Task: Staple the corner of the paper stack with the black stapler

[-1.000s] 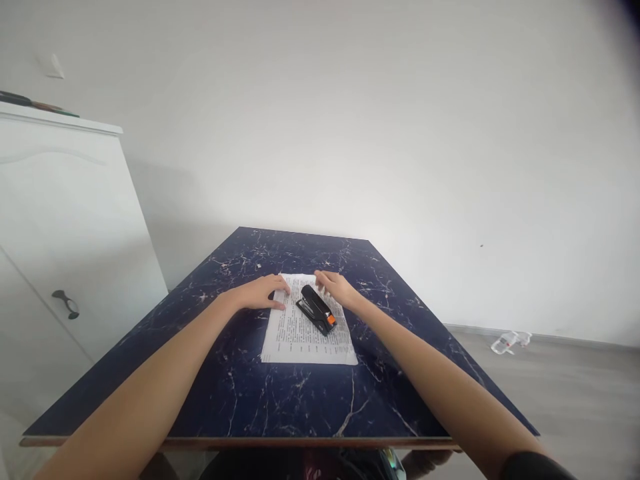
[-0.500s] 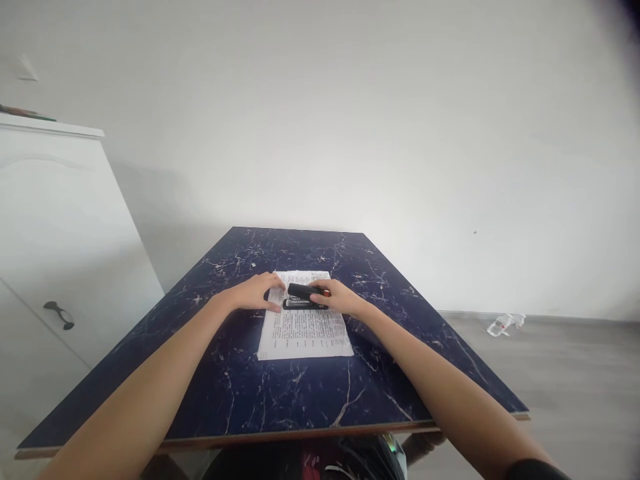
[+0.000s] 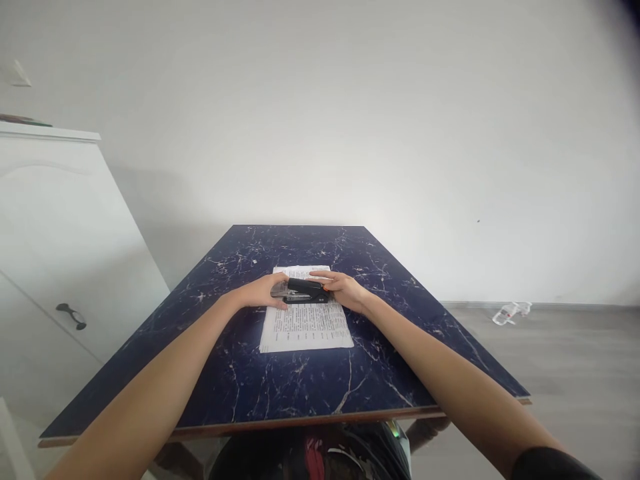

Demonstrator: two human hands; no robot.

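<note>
Stapler (image 3: pixel 305 288), black, between the two hands, its long side running from one to the other above the upper part of the paper (image 3: pixel 305 332). Its orange tip (image 3: pixel 327 287) lies at the right hand (image 3: pixel 347 292), its opposite end within the curve of the left hand (image 3: pixel 257 291). Left hand: fingers and thumb bowed apart, with a small grey piece, too small to identify, between them; whether they grip it or merely surround it cannot be told. Right hand: at the orange end, forefinger stretched out along the far side of the stapler, thumb hidden; whether the hand is grasping the stapler cannot be told. Paper: printed, lying beneath both hands and extending nearer the wearer than either. Table (image 3: pixel 300 383): dark blue with pale veins, under the paper and reaching beyond both hands. Cabinet (image 3: pixel 45 213): white, well to the left of the left hand, with a dark handle (image 3: pixel 75 317). Clear plastic (image 3: pixel 511 312): on the grey floor (image 3: pixel 565 360), well to the right of the right hand. Wall (image 3: pixel 320 120): pale, beyond both hands.
</note>
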